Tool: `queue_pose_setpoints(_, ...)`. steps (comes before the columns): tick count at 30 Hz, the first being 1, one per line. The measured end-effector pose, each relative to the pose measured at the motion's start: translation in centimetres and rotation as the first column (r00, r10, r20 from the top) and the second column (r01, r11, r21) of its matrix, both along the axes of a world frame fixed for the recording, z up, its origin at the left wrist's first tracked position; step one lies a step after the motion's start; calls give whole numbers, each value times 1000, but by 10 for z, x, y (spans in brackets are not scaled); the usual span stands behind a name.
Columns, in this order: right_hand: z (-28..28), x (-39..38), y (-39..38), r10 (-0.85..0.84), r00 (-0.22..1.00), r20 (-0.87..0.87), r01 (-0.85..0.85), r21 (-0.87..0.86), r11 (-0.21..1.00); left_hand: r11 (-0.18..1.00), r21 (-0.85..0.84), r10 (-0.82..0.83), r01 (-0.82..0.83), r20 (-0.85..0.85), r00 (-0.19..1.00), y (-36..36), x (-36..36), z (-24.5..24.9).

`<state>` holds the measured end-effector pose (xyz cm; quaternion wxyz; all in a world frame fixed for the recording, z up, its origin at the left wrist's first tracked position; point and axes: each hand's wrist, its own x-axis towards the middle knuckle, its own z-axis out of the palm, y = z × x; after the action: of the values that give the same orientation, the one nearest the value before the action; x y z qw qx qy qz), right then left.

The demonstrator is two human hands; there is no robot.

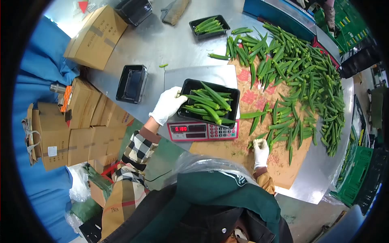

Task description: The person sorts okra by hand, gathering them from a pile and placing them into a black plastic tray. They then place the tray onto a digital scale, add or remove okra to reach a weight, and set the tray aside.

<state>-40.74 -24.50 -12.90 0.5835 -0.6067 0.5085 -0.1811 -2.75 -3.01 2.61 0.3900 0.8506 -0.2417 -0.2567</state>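
My left hand (168,105), in a white glove, grips the left rim of a black plastic tray (186,90). Okra pods (208,102) lie in that tray, which sits tilted over the pan of a red and white digital scale (188,135). The lit display appears to read 0.180. On the cardboard sheet, my right hand (260,150), gloved in white too, has its fingers closed at an okra pod (259,137). Loose okra (285,118) lies just beyond those fingers.
A big okra heap (302,69) covers the right of the metal table. An empty black tray (132,84) lies left of the scale, a filled tray (209,27) behind it. Cardboard boxes (97,37) line the left; green crates (352,174) stand at right.
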Motion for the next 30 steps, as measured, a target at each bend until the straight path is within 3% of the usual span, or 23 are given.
queue_pose_setpoints(2, 0, -2, -2, 1, 1000, 3, -1, 10, 1000, 998, -53, -31, 31, 4, 1000, -8, 24, 0)
queue_pose_setpoints(7, 2, -1, -1, -29, 999, -18, 29, 24, 999, 992, -116, 66, -54, 110, 992, -51, 125, -17)
queue_pose_setpoints(9, 0, -2, 0, -34, 999, -32, 35, 25, 999, 983, -110, 135, -146, -102, 986, -77, 154, -9)
queue_pose_setpoints(10, 2, -1, 0, -32, 998, -53, 32, 12, 999, 985, -61, 154, -160, -89, 984, -89, 172, -14)
queue_pose_setpoints(14, -2, -2, 2, -47, 988, -145, 36, -74, 997, 970, 100, 222, -220, -5, 975, -140, 257, -91)
queue_pose_setpoints(17, -1, 2, 4, -72, 989, -132, 62, -73, 995, 947, 112, 283, -301, 153, 947, -176, 319, -172)
queue_pose_setpoints(20, -11, -5, 5, -90, 986, -142, 86, -33, 996, 889, 95, 414, -449, 257, 873, -196, 306, -157)
queue_pose_setpoints(21, -14, -5, 2, -62, 984, -169, 46, -97, 994, 879, 96, 428, -468, 277, 861, -201, 312, -165)
queue_pose_setpoints(23, -16, -9, 6, -41, 967, -253, -9, -193, 981, 883, 403, -50, -240, 590, 806, -200, 346, -185)
queue_pose_setpoints(24, -5, -5, 8, -36, 966, -257, -25, -229, 973, 639, 769, -634, -24, 543, 550, -191, 329, -141)
queue_pose_setpoints(25, 7, 0, 6, -32, 962, -272, -42, -261, 964, 924, 366, -179, 105, 175, 968, -182, 348, -157)
queue_pose_setpoints(26, 13, 2, 7, -35, 951, -309, -40, -235, 971, 953, -68, 248, -295, -383, 890, -173, 368, -175)
queue_pose_setpoints(27, 12, 3, 6, -32, 940, -341, -44, -212, 976, 944, -181, 175, -276, -433, 884, -163, 332, -130)
queue_pose_setpoints(28, 3, 0, 8, -42, 945, -323, -25, -200, 979, 934, -180, 227, -310, -373, 900, -151, 309, -95)
queue_pose_setpoints(30, 1, -2, 9, -49, 949, -311, -11, -188, 982, 953, -152, 251, -262, -90, 964, -121, 285, -61)
